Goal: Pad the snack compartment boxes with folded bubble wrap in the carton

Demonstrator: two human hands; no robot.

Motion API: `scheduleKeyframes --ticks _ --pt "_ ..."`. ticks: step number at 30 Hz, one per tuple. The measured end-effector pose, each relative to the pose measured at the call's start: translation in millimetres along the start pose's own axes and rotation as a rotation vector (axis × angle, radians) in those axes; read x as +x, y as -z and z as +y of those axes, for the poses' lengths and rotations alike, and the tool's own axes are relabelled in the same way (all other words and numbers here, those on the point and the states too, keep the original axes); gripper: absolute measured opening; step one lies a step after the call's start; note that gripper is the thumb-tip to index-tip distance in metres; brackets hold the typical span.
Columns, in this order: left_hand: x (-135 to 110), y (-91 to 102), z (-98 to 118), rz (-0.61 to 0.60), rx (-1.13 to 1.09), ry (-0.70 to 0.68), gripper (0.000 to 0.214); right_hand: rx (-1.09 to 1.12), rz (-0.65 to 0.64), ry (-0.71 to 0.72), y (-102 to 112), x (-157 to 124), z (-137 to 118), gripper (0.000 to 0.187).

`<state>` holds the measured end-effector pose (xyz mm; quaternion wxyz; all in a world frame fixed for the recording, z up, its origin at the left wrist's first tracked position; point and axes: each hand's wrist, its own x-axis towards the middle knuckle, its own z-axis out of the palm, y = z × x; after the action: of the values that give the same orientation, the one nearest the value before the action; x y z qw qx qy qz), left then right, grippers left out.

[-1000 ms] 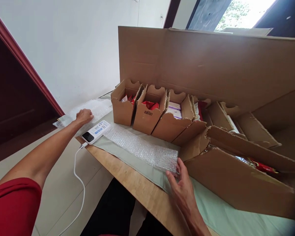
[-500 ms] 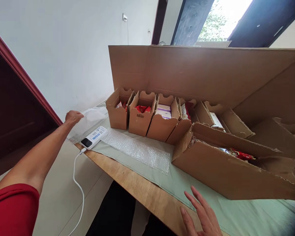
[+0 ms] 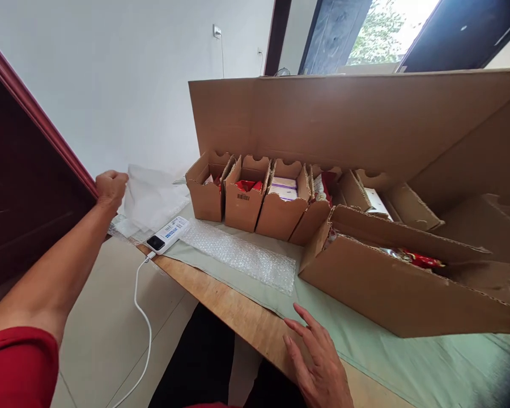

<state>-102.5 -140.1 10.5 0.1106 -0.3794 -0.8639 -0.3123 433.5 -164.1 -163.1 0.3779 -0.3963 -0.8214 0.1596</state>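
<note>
While the left hand (image 3: 111,188) grasps a translucent white plastic sheet (image 3: 151,195) at the left end of the wooden tabletop (image 3: 221,303), the right hand (image 3: 318,357), empty, fingers loosely spread, is over its front edge, near clear rectangular bubble wrap (image 3: 242,254).

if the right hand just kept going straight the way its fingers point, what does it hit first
Most likely the bubble wrap strip, at its end nearest the right hand; height above the green cloth is unclear, so it might pass over.
</note>
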Motion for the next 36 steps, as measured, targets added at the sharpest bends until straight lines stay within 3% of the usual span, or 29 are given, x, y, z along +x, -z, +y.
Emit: scheduleKeyframes --ticks 3,6,8,9,12,14,17,20,23,26,28,30,32,34,36 --pt "-37 15.2 29 -0.004 -0.138 -0.032 0.026 0.170 -0.106 -0.162 6 0 -8 0.025" --pt "-111 12.0 71 -0.137 -0.281 -0.211 0.012 0.455 -0.278 -0.286 10 7 -31 0.034" --pt "-170 1.1 100 -0.321 -0.444 -0.433 0.009 0.602 -0.337 -0.323 11 11 -45 0.057" --pt "-200 -6.5 114 -0.407 -0.517 -0.479 0.008 0.636 -0.339 -0.329 12 10 -50 0.071" --pt "-281 -34.9 152 -0.670 -0.694 -0.428 0.009 0.610 -0.272 -0.336 14 0 -52 0.099" --pt "-325 -53.2 173 -0.771 -0.800 -0.347 0.012 0.592 -0.192 -0.367 17 -11 -46 0.095" --pt "-367 -68.0 193 -0.959 -0.909 -0.334 0.013 0.686 -0.011 -0.502 25 -27 -28 0.061" --pt "-373 -69.8 196 -1.017 -0.880 -0.372 0.015 0.828 0.086 -0.700 44 -35 -5 0.035" --pt "-351 -73.8 194 -0.841 -0.759 -0.386 0.022 0.901 0.083 -0.814 73 -39 16 0.034" --pt "-327 -85.5 198 -0.765 -0.702 -0.349 0.051 0.903 -0.003 -0.817 102 -39 30 0.038" --pt "-320 -92.4 205 -0.860 -0.724 -0.299 0.060 0.860 -0.092 -0.772 117 -38 36 0.037" --pt "-319 -94.0 215 -1.044 -0.741 -0.274 0.042 0.746 -0.161 -0.684 131 -35 37 0.033" --pt "-322 -90.1 225 -1.211 -0.770 -0.282 0.025 0.527 -0.136 -0.590 145 -33 33 0.028" --pt "-323 -84.0 230 -1.307 -0.871 -0.276 0.024 0.247 0.038 -0.500 161 -34 23 0.022" --pt "-323 -80.0 230 -1.372 -0.987 -0.175 0.023 0.015 0.303 -0.382 178 -37 11 0.024"
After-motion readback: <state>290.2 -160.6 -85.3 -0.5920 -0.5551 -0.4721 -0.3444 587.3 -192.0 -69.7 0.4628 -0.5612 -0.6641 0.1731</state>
